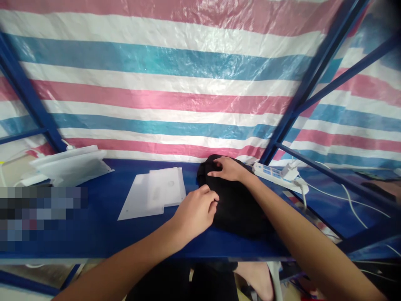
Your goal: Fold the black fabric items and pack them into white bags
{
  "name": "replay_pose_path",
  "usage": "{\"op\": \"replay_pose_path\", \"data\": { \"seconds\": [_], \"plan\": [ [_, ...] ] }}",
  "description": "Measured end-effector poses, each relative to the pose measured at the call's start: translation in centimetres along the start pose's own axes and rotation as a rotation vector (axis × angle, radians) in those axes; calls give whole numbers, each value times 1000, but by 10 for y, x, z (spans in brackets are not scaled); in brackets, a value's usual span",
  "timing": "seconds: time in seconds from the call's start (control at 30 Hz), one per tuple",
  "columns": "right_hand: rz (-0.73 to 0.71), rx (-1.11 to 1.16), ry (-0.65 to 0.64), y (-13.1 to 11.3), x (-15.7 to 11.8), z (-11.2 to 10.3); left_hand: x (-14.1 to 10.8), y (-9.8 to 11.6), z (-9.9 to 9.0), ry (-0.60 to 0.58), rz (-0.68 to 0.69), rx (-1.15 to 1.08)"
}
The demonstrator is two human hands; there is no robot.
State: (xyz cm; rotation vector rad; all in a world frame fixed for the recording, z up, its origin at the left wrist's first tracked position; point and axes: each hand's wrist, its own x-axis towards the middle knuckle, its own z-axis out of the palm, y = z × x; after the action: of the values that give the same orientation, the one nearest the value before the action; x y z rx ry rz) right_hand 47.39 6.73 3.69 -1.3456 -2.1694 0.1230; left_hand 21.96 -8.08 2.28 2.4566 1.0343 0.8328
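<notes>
A black cloth item (241, 213) lies in a soft heap on the blue tabletop, right of the middle; whether it is a garment or a bag I cannot tell. The curled fingers of my left hand (197, 209) are closed at its left edge, seeming to pinch the fabric. Farther back, my right hand (230, 168) rests on its upper part, thumb and fingers apart. My right forearm crosses over its right side and hides some of it.
White paper sheets (140, 196) lie left of my hands. More papers (75, 165) lean at the far left. A white power strip (278, 177) with plugs and cables sits at the right, beside blue metal bars (282, 119). Striped plastic sheeting (163, 96) hangs behind.
</notes>
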Motion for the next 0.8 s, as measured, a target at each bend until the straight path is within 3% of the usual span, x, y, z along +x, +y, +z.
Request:
{"op": "replay_pose_path", "data": {
  "seconds": [0.07,0.17,0.27,0.33,0.4,0.47,0.57,0.67,0.8],
  "plan": [
    [-22,53,-75,-10,6,10,-15,13,-3,28,4,-60],
    [-61,187,-177,-22,11,14,-38,27,-6,-51,-5,-139],
    [-103,145,-273,-35,12,10,-50,22,-17,-107,-2,-139],
    [-117,59,-296,-48,13,6,-50,-1,-34,-75,-42,-55],
    [-124,41,-274,-66,17,4,-46,-38,-59,-15,-140,101],
    [-94,92,-292,-88,24,7,-43,-81,-86,12,-312,319],
    [103,147,-503,-123,36,25,-47,-134,-117,-102,-672,559],
    [234,47,-660,-152,40,53,-53,-154,-125,-195,-759,566],
    [145,-7,-457,-167,31,84,-46,-152,-113,-229,-602,416]
  ]
}}
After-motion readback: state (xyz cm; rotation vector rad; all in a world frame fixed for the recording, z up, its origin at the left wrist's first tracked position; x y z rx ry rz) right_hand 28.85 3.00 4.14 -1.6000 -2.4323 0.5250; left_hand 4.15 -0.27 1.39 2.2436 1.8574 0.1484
